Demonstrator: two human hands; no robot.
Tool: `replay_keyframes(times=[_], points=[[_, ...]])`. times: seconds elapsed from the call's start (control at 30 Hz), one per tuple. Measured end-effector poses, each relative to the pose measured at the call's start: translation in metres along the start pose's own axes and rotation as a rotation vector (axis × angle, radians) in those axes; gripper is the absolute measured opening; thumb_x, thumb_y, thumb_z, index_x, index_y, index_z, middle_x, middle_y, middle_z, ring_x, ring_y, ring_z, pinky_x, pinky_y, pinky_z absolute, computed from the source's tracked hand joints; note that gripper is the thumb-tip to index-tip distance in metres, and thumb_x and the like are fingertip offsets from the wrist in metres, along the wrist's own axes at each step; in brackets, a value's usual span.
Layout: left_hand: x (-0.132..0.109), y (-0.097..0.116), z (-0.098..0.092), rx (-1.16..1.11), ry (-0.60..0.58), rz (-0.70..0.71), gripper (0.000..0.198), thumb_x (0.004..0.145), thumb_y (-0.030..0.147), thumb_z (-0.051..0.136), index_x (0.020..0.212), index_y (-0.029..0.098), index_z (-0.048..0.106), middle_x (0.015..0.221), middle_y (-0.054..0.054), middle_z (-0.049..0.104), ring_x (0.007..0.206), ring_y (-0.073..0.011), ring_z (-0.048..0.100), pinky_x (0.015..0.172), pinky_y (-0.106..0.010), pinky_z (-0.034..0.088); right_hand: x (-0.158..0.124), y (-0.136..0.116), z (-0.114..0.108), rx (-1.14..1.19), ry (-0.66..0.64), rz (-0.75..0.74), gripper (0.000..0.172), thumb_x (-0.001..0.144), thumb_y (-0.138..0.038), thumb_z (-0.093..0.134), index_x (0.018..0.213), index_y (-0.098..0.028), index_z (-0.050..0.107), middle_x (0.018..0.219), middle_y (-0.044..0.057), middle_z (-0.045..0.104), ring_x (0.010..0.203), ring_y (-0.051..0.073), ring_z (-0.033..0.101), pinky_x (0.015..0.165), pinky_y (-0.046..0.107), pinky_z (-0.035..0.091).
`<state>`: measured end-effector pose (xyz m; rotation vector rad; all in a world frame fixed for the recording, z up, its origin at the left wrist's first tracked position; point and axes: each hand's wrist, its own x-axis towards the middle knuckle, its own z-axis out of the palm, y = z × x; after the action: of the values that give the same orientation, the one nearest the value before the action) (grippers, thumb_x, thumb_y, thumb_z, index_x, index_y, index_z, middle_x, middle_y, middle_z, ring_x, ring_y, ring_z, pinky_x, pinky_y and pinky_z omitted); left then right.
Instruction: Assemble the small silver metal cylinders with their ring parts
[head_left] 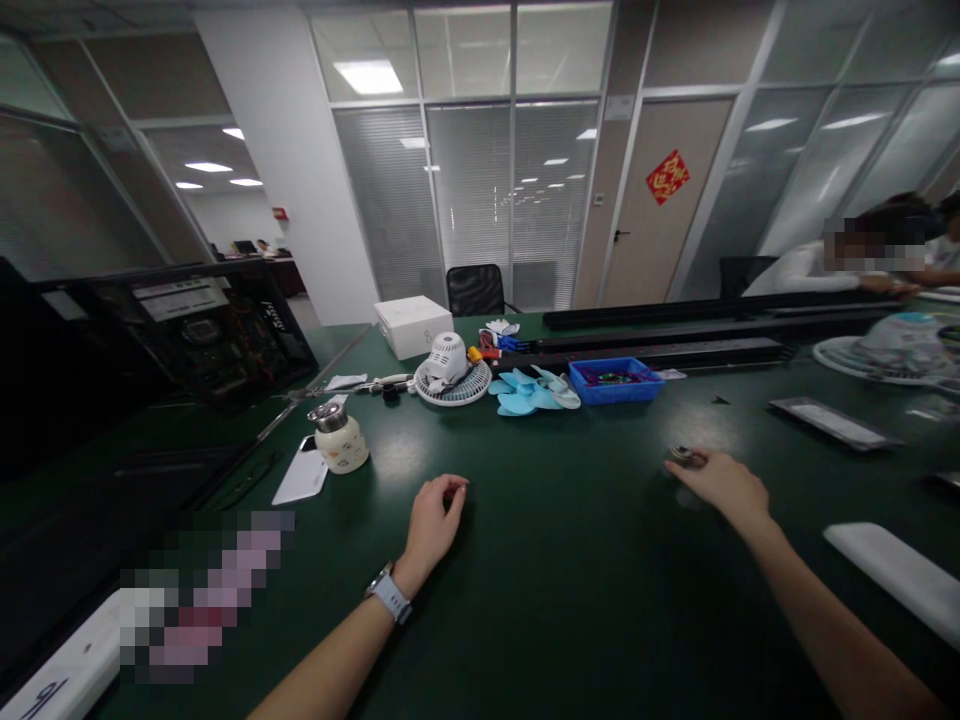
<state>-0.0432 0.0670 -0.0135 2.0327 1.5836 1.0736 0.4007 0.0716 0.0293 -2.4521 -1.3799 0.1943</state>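
My left hand point(435, 518) rests on the dark green table point(555, 580) with its fingers curled under; nothing shows in it, and a watch sits on that wrist. My right hand point(721, 482) reaches forward to the right, its fingertips pinched on a small dark round part point(681, 455) lying on the table. Farther back stand a white fan motor on its round grille point(450, 375), light blue fan blades point(531, 390) and a blue tray point(613, 380) of small parts.
A small cream bottle with a metal lid point(339, 438) and a white card point(302, 475) lie left of my left hand. An open black computer case point(202, 330) stands at left. A white box point(412, 325), long black rails point(675, 335) and another person point(862, 255) are at the back.
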Motion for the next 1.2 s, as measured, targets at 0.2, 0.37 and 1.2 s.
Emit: replay_keyframes(times=[0.2,0.37,1.2], points=[[-0.001,0.003,-0.001,0.027,0.002,0.018,0.021,0.089,0.031,0.048,0.096,0.021,0.065,0.089,-0.004,0.067,0.086,-0.0211,0.060,0.077,-0.035,0.047,-0.003,0.001,-0.006,0.066,0.102,-0.004,0.058,0.062,-0.068,0.063,0.093,-0.020,0.074,0.092,0.020,0.072,0.093,0.041,0.065,0.084,0.056,0.042],[0.000,0.002,-0.001,0.007,0.016,0.022,0.021,0.089,0.031,0.049,0.096,0.021,0.066,0.090,-0.004,0.067,0.086,-0.0204,0.060,0.077,-0.035,0.048,-0.027,-0.027,-0.010,0.206,0.506,-0.223,0.050,0.068,-0.065,0.059,0.088,-0.020,0.070,0.109,0.018,0.068,0.114,0.040,0.055,0.104,0.064,0.019],[-0.012,0.060,0.027,-0.310,-0.116,0.188,0.021,0.084,0.040,0.062,0.096,0.028,0.074,0.101,-0.006,0.066,0.101,-0.0222,0.057,0.090,-0.038,0.047,-0.137,-0.139,0.076,0.885,-0.435,-0.870,0.027,0.074,-0.032,0.072,0.097,-0.024,0.061,0.093,0.001,0.069,0.089,0.019,0.065,0.081,0.034,0.051]])
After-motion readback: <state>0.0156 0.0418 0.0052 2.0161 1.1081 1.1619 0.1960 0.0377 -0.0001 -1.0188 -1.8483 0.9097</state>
